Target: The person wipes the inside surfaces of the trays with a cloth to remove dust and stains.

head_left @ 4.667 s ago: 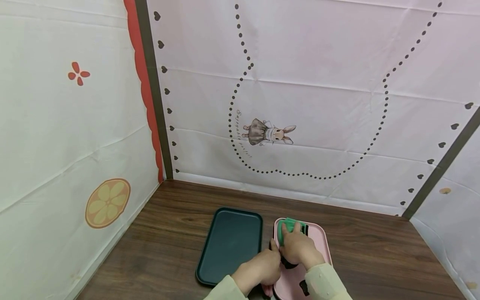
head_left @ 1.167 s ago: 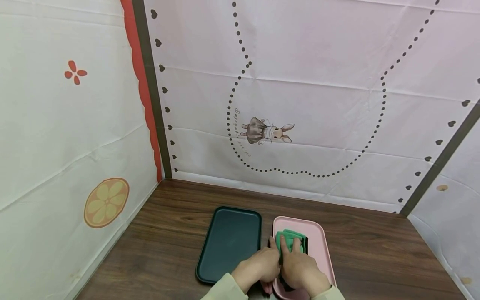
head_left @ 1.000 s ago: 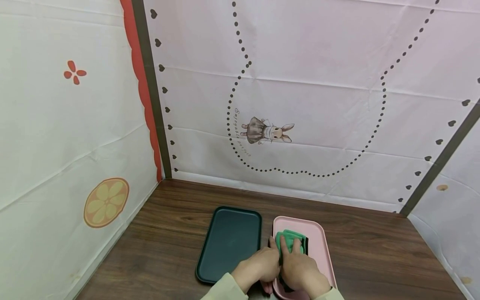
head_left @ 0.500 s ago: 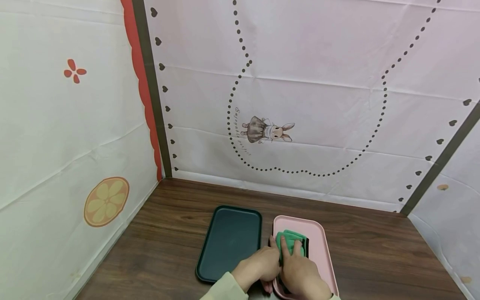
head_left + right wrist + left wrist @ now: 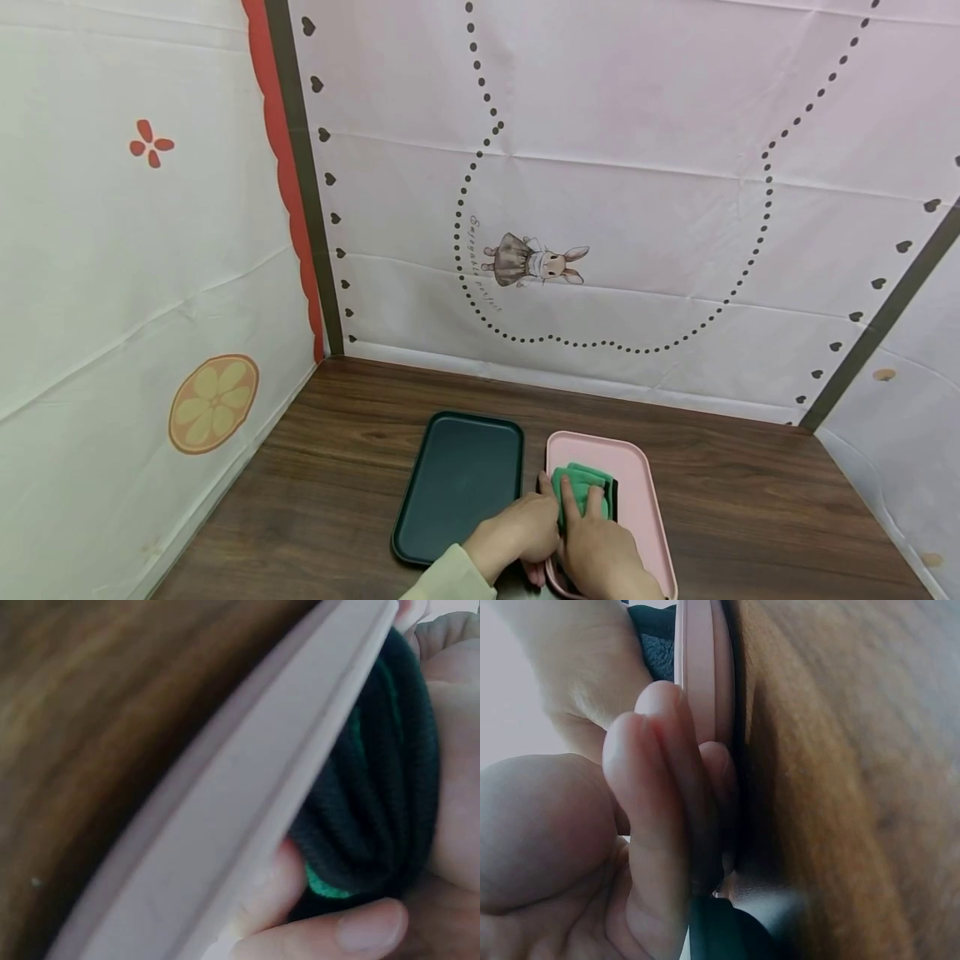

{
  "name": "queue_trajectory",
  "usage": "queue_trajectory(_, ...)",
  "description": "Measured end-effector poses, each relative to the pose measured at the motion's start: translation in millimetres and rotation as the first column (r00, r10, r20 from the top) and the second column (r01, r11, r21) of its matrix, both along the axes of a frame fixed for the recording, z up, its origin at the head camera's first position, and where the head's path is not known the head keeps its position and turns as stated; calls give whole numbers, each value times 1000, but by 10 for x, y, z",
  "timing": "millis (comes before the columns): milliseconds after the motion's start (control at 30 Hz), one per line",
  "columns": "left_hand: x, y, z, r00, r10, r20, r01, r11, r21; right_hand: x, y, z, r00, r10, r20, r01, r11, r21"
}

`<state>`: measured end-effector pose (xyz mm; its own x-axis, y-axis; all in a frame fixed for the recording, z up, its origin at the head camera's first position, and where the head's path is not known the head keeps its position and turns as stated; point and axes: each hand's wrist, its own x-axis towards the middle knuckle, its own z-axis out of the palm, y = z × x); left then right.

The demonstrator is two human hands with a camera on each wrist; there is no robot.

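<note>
A folded green cloth (image 5: pixel 583 482) with black edging lies in the pink tray (image 5: pixel 641 492). My right hand (image 5: pixel 606 554) holds it down there, two fingers spread across its green face. In the right wrist view, dark folds of the cloth (image 5: pixel 367 802) bunch between the palm and the fingers at the tray's rim. My left hand (image 5: pixel 521 529) holds the tray's left edge, index finger stretched along it. Its other fingers curl back beside the pink rim (image 5: pixel 705 690) in the left wrist view. The near end of the cloth is hidden under my right hand.
A dark teal tray (image 5: pixel 465 483) lies just left of the pink one, by my left hand. Both stand on a brown wooden table (image 5: pixel 750 508). Printed white fabric walls (image 5: pixel 637 208) enclose the table's back and sides.
Compared with the oldest frame, my right hand and the green cloth have come nearer to me along the pink tray, baring its far end. Over the last second they shift only slightly. My left hand stays put.
</note>
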<state>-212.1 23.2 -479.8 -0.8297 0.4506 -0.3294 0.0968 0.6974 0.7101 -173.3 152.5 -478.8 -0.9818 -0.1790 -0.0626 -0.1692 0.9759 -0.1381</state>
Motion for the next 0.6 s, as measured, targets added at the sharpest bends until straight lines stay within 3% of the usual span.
queue_trajectory(600, 0, -5, 26, 1000, -3, 29, 3, 1000, -8, 0, 61, -20, 999, -21, 47, 21, 1000, 12)
